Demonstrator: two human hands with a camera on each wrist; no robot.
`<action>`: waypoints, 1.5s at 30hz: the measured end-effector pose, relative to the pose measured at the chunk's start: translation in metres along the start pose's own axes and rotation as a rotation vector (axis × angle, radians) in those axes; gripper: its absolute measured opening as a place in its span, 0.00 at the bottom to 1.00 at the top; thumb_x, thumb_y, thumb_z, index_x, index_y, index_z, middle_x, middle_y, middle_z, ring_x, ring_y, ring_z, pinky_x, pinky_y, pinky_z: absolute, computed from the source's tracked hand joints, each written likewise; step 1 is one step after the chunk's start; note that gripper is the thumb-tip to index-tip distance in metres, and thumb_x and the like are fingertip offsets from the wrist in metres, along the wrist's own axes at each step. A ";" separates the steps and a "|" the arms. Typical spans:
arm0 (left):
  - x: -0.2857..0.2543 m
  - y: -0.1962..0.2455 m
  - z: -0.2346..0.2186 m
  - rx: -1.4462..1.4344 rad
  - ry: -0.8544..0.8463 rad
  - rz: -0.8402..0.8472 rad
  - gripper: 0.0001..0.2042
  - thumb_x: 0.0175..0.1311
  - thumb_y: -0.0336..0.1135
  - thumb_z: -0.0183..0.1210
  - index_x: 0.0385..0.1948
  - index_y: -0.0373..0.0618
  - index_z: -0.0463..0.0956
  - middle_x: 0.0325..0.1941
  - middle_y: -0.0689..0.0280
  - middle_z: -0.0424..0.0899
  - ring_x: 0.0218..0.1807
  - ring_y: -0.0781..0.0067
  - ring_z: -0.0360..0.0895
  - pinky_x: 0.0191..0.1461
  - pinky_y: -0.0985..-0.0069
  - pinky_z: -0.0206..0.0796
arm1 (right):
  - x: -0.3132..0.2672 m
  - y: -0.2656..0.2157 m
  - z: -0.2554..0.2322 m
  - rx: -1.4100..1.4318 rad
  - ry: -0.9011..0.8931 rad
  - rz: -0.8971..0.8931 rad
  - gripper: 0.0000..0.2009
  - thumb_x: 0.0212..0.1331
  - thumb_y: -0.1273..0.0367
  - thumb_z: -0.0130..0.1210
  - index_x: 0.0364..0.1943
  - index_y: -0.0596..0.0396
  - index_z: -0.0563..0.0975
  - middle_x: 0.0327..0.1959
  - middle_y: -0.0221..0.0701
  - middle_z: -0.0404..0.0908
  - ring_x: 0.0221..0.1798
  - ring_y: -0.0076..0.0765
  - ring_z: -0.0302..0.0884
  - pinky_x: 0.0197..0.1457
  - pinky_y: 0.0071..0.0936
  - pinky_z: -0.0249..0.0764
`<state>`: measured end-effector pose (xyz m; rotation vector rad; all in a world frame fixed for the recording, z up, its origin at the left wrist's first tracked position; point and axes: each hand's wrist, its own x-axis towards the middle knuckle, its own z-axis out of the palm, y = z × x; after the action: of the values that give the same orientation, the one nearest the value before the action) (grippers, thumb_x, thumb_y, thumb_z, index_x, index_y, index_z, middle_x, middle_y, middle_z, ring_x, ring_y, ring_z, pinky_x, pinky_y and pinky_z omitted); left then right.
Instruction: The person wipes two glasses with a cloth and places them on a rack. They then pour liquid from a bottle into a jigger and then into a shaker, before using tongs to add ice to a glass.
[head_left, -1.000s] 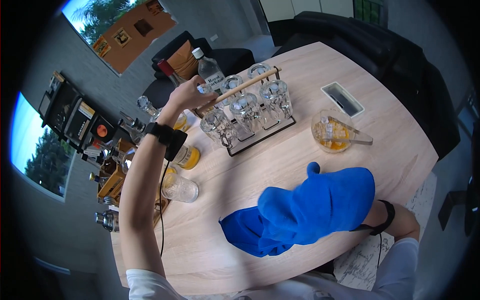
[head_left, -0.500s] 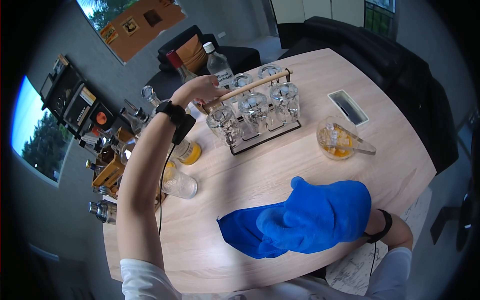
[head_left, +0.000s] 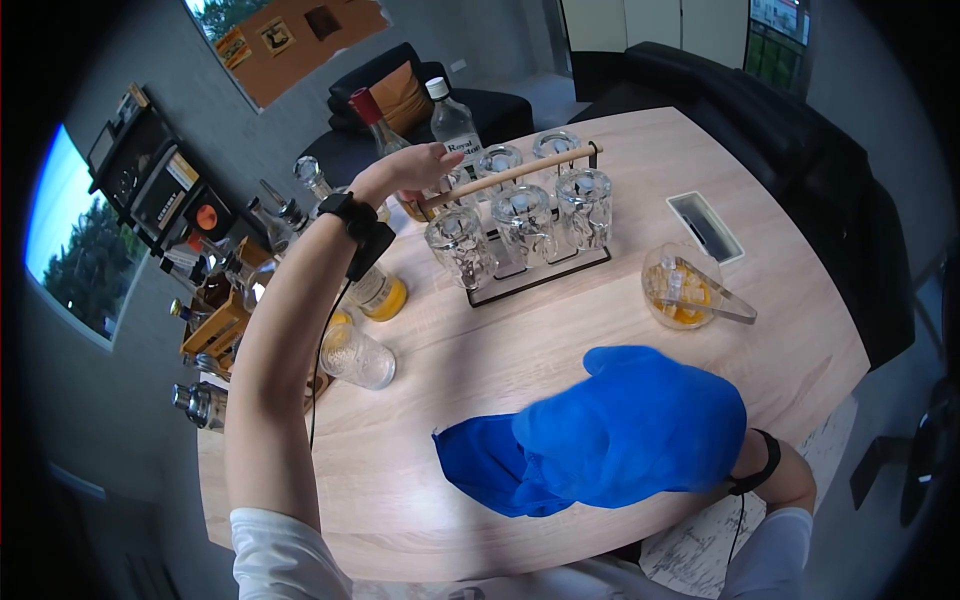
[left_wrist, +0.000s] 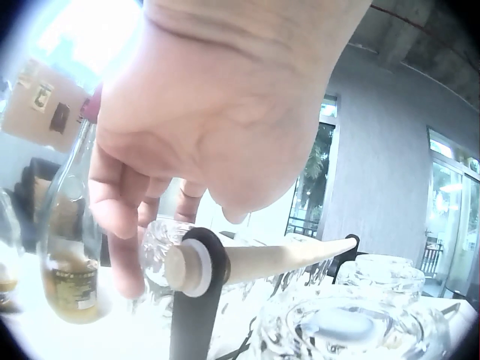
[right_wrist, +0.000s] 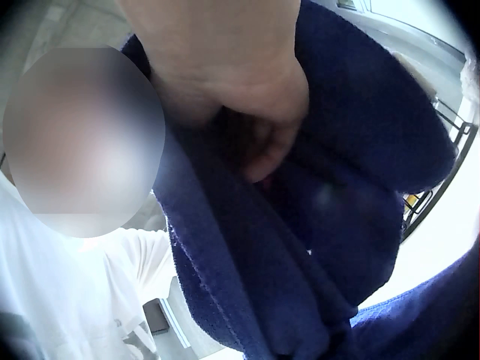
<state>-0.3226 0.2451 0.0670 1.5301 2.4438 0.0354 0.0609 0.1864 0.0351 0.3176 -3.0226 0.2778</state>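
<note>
My left hand (head_left: 415, 168) hangs over the near-left end of a glass rack (head_left: 540, 278), beside its wooden handle (head_left: 515, 172). In the left wrist view its fingers (left_wrist: 124, 262) reach down loosely around an upside-down glass (left_wrist: 161, 244) at the back row's left end. More upturned glasses (head_left: 525, 220) stand in the rack. A blue cloth (head_left: 640, 430) covers my right hand in the head view. The right wrist view shows that right hand (right_wrist: 247, 97) with curled fingers gripping the cloth's folds. One end of the cloth lies on the table.
Behind the rack stand a clear bottle (head_left: 455, 125) and a red-topped bottle (head_left: 378, 120). An ice bowl (head_left: 680, 290) with tongs sits at the right, near a table inset (head_left: 705, 227). A textured glass (head_left: 358, 357), bottles and a shaker (head_left: 198, 405) line the left side.
The head view has shifted, so the table things sit a little further right. My left fingers look straighter beside the back-row glass. The cloth over my right hand has turned and bunched rounder.
</note>
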 end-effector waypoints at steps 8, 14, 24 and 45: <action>-0.010 0.001 -0.003 -0.068 0.034 0.004 0.29 0.69 0.63 0.44 0.52 0.45 0.76 0.36 0.59 0.83 0.27 0.69 0.83 0.27 0.75 0.78 | -0.017 0.005 -0.005 0.207 0.248 0.353 0.26 0.57 0.55 0.62 0.58 0.49 0.74 0.57 0.36 0.77 0.53 0.37 0.78 0.59 0.33 0.72; -0.005 0.000 0.000 -0.009 -0.049 0.011 0.33 0.63 0.67 0.52 0.56 0.47 0.75 0.40 0.57 0.84 0.28 0.71 0.84 0.30 0.76 0.80 | -0.030 0.023 -0.004 0.249 0.395 0.436 0.27 0.57 0.55 0.63 0.59 0.49 0.74 0.57 0.36 0.76 0.54 0.37 0.77 0.60 0.32 0.72; -0.012 0.011 -0.001 -0.017 -0.066 -0.012 0.25 0.66 0.56 0.50 0.52 0.44 0.76 0.47 0.59 0.81 0.33 0.67 0.85 0.31 0.76 0.81 | -0.039 0.038 0.008 0.288 0.522 0.508 0.27 0.56 0.56 0.63 0.59 0.49 0.73 0.58 0.36 0.76 0.54 0.38 0.77 0.60 0.32 0.71; 0.004 -0.012 -0.008 0.023 0.140 0.023 0.43 0.62 0.76 0.38 0.49 0.38 0.78 0.43 0.53 0.84 0.44 0.59 0.84 0.45 0.66 0.77 | -0.064 0.031 0.030 0.352 0.598 0.606 0.27 0.56 0.57 0.64 0.60 0.50 0.73 0.58 0.36 0.75 0.56 0.38 0.75 0.62 0.32 0.70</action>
<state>-0.3366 0.2438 0.0721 1.6164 2.5414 0.1230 0.1149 0.2233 -0.0060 -0.5752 -2.3799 0.7836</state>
